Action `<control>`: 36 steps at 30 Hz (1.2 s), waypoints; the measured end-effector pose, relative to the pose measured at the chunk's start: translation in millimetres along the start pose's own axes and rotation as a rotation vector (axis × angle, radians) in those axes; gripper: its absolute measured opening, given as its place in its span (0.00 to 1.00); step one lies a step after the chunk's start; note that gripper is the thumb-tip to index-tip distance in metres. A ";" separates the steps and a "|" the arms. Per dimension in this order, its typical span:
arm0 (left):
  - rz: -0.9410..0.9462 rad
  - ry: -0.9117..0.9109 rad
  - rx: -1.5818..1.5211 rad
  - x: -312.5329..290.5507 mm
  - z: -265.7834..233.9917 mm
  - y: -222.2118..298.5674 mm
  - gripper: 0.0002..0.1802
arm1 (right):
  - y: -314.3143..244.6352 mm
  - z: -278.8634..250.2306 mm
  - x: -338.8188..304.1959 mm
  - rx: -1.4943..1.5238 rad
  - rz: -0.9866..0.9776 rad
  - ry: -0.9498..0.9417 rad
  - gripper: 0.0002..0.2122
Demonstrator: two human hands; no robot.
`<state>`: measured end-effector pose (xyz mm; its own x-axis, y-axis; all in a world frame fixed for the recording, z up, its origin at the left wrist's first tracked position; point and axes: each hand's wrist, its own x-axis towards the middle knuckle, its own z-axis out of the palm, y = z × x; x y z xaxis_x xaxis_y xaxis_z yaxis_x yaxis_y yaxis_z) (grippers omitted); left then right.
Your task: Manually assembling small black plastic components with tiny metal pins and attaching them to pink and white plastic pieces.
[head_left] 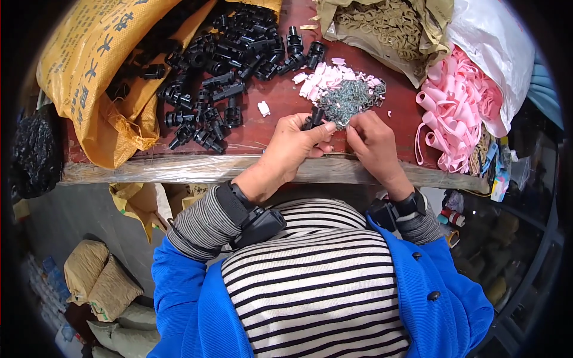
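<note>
A black plastic part [314,117] is gripped by the left hand [290,143], its long axis set roughly near to far. Small metal pieces [346,100] are heaped just to its right, nearer the right hand [375,142], whose fingers are pinched; whether anything is held cannot be told.

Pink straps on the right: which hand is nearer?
Right. The right hand is left of the pink straps, by the metal bits; the left hand is farther left, holding a black part.
</note>
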<state>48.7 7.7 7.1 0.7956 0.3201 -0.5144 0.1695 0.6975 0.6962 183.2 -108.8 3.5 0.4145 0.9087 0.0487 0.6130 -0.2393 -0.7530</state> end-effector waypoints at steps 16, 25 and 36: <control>-0.066 -0.076 -0.098 -7.8 -1.4 3.3 0.06 | -38.3 -2.8 0.6 -0.055 -0.362 0.070 0.05; -0.075 -0.274 -0.409 -16.6 -11.6 5.3 0.15 | -50.2 -8.7 2.9 -0.127 -0.325 0.016 0.06; -0.068 -0.223 -0.253 -15.6 -21.2 -1.8 0.16 | -54.5 0.2 11.2 -0.256 -0.481 0.037 0.08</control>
<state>23.6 15.1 3.2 0.8995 0.1388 -0.4142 0.0992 0.8585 0.5032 154.3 -85.5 44.9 0.0678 0.9245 0.3750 0.8813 0.1207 -0.4568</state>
